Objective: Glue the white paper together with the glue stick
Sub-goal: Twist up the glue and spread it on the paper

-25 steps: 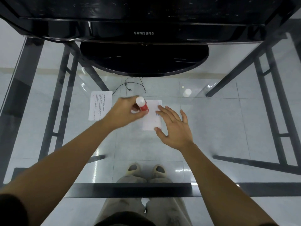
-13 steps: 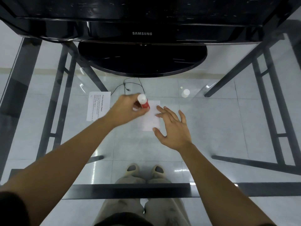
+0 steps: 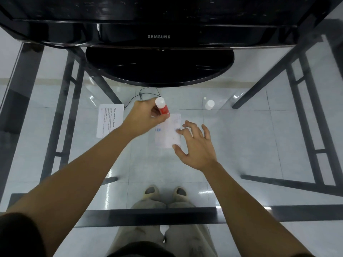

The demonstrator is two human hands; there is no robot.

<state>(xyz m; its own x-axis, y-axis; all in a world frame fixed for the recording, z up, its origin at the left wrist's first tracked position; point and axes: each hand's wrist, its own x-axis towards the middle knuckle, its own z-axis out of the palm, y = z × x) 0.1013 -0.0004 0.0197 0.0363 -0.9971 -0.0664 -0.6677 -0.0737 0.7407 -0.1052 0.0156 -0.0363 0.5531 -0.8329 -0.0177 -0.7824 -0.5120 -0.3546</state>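
A small white paper (image 3: 169,135) lies on the glass table in front of me. My left hand (image 3: 146,117) grips a red glue stick (image 3: 162,108) with a white end, tilted, its lower end down at the paper's upper left part. My right hand (image 3: 194,143) rests with spread fingers on the paper's right edge, thumb near its lower right corner. A white cap (image 3: 209,104) stands on the glass to the far right of the paper.
A second printed sheet (image 3: 109,120) lies to the left of my left hand. A black Samsung monitor (image 3: 158,37) on an oval base (image 3: 159,69) stands at the back. Black table frame bars (image 3: 148,214) and my feet show through the glass.
My left hand has drawn the glue stick a little up and left over the paper. My right hand stays on the paper's right edge.
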